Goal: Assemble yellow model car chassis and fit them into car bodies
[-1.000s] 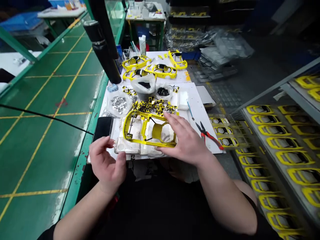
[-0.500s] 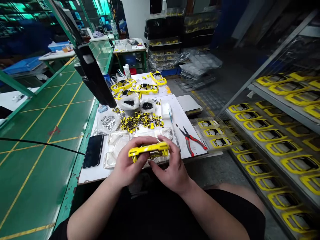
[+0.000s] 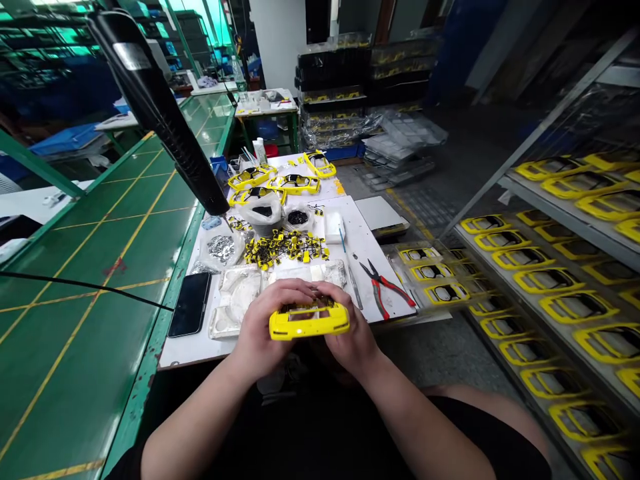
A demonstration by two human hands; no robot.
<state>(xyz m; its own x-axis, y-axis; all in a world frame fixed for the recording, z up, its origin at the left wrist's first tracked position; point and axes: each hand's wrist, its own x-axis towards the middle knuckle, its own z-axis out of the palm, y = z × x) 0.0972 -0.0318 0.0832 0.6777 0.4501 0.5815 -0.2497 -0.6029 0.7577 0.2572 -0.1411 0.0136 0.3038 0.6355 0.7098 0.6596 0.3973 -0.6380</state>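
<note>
at the lower middle of the frame we grip a yellow model car body [image 3: 309,321] between our left hand [image 3: 264,327] and right hand [image 3: 351,331], both closed around it, just beside a clear plastic tray [image 3: 235,303] on the white worktop [image 3: 193,353], with red-handled pliers [image 3: 383,290] to the right.

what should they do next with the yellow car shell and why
Probably set the yellow model car body onto the clear plastic tray just behind it: the left hand and right hand both hold it, so neither is free for the small yellow-and-black parts beyond.
</note>
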